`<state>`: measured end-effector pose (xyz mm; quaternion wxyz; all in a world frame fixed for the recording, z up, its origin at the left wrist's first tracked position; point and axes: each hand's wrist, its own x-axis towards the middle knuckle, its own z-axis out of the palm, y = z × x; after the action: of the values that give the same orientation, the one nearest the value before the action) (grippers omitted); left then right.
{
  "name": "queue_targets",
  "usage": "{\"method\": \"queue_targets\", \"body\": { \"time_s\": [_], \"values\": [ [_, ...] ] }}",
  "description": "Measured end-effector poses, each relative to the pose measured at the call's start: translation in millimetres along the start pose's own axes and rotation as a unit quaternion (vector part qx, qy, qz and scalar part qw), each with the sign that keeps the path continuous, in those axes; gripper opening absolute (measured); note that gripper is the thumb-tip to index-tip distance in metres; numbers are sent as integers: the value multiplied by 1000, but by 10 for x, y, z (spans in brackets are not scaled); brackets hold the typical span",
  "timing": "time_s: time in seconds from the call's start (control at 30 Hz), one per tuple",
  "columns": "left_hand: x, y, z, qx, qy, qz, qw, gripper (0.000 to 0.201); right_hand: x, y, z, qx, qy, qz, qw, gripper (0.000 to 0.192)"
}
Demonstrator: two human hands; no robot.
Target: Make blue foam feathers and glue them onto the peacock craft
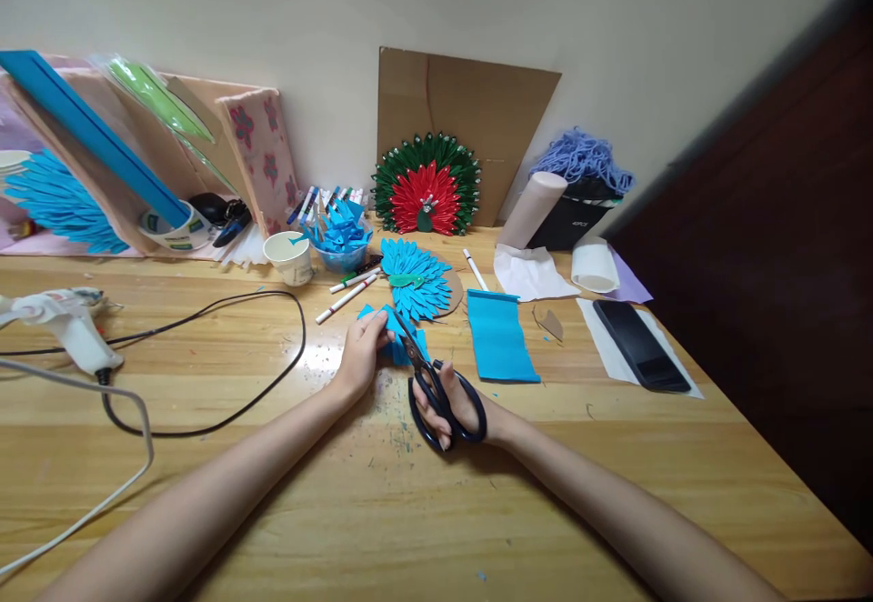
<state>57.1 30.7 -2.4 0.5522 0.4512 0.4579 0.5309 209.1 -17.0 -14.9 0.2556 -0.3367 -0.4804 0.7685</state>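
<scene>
Two hands on one blue paper piece (399, 340), w/ scissors cutting in.

I see the left hand (361, 352) w/ fingers pinched on the piece's left edge; right hand (458, 409) has fingers curled thru the black scissors (436, 388) loops, blades pointing up-left into the paper just beside the left fingertips. Blue paper strip (500, 336) lies just right of the right fingers; blue leaf fan (416, 279) sits beyond the fingertips. Glue gun (65, 322) well left.

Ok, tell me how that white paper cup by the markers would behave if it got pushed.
The paper cup is probably very light and looks empty, so a nudge would likely slide or tip it. Once on its side, its round tapered wall would probably roll it in a curve across the table.
</scene>
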Motion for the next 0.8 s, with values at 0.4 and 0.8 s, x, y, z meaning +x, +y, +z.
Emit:
{"method": "queue_targets", "body": {
  "time_s": [0.4,0.8],
  "values": [
    [-12,-26,8,49,-50,14,997,36,66,132,-31,91,-32,-11,995,68],
    [76,36,-180,168,149,107,969,31,58,217,-100,102,-37,-65,992,65]
  ]
}}
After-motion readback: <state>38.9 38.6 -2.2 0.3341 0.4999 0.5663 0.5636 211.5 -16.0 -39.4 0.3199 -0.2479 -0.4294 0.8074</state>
